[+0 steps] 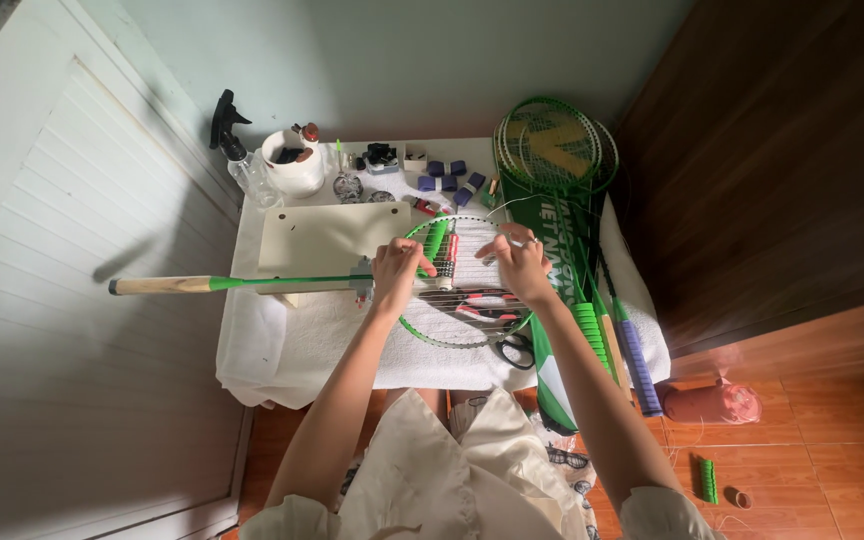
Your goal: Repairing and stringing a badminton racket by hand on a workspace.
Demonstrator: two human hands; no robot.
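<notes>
A green badminton racket (282, 282) lies across the white-towelled table (282, 345), its wooden handle sticking out left past the edge. Its round head (457, 338) is partly strung. My left hand (398, 270) rests on the head's left side near the throat, fingers pinched at the strings. My right hand (519, 262) pinches a thin string at the head's upper right. Red-and-white tools (482, 303) lie under the strings inside the head.
Black scissors (516, 349) lie just below the racket head. More green rackets and a racket bag (560, 160) lie to the right. A beige board (327, 237), white mug (295, 162), spray bottle (237, 150) and purple grip rolls (449, 178) stand behind. Brown wooden wall at right.
</notes>
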